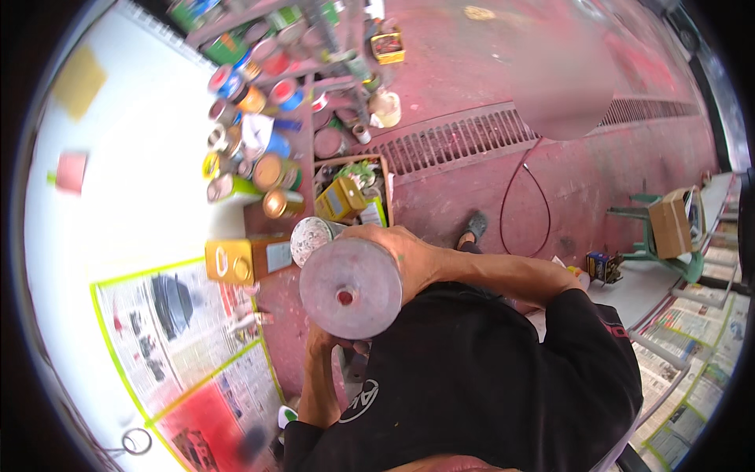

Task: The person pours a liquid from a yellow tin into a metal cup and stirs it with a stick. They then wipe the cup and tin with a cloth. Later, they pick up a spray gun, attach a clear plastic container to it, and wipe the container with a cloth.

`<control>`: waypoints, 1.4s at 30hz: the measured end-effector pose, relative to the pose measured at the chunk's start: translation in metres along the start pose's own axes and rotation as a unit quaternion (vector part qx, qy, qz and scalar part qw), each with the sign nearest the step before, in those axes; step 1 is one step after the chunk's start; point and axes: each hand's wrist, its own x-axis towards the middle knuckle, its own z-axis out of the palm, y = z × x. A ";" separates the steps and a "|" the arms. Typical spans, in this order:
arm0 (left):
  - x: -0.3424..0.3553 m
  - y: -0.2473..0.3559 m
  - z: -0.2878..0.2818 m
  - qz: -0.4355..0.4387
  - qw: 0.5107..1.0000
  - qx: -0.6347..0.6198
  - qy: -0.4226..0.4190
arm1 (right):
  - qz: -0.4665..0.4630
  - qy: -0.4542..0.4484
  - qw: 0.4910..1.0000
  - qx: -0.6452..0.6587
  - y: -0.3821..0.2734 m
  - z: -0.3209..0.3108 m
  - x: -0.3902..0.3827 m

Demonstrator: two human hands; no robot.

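A pale, cloudy round cup or lid [350,287] with a small red spot at its middle is held in front of my chest. Just behind its upper left edge is a white, paint-speckled cup [311,241]. My right hand [405,250] is closed beside both, its fingers curling behind the round piece; which one it grips is hidden. From below, my left forearm [318,377] reaches up to the round piece, and it covers my left hand's fingers.
Paint cans [275,171] crowd a shelf ahead, near a yellow-brown tin [236,261]. Beyond them runs a floor grate [464,143]. Taped newspaper [173,338] covers a white surface at left. A hose [503,200] and a green stool [646,236] bearing a carton are at right.
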 end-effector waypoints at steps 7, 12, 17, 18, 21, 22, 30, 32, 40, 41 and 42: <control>0.070 0.061 0.176 0.010 0.994 0.080 -0.069 | -0.020 0.141 0.987 -0.078 -0.023 -0.176 -0.064; 0.105 0.095 0.295 0.011 0.982 0.129 -0.137 | -0.034 0.215 0.968 -0.126 -0.036 -0.285 -0.113; 0.147 0.122 0.397 0.011 0.963 0.170 -0.210 | -0.026 0.345 0.925 -0.160 -0.048 -0.370 -0.148; 0.157 0.127 0.419 0.008 0.956 0.181 -0.229 | -0.030 0.377 0.910 -0.171 -0.044 -0.384 -0.153; 0.192 0.140 0.479 0.002 0.943 0.201 -0.265 | -0.047 0.460 0.863 -0.206 -0.026 -0.425 -0.152; 0.202 0.146 0.497 0.003 0.939 0.206 -0.274 | -0.040 0.461 0.863 -0.202 -0.024 -0.440 -0.152; 0.311 0.205 0.649 -0.006 0.898 0.262 -0.353 | -0.031 0.502 0.822 -0.267 0.002 -0.601 -0.126; 0.338 0.226 0.680 -0.011 0.890 0.272 -0.367 | -0.029 0.492 0.825 -0.276 0.002 -0.640 -0.107; 0.412 0.331 0.842 0.015 0.846 0.312 -0.432 | -0.039 0.523 0.791 -0.317 -0.020 -0.783 -0.049; 0.417 0.338 0.860 0.012 0.840 0.314 -0.442 | -0.027 0.526 0.787 -0.321 -0.022 -0.796 -0.046; 0.424 0.346 0.882 0.018 0.835 0.313 -0.452 | -0.020 0.535 0.776 -0.333 -0.024 -0.813 -0.044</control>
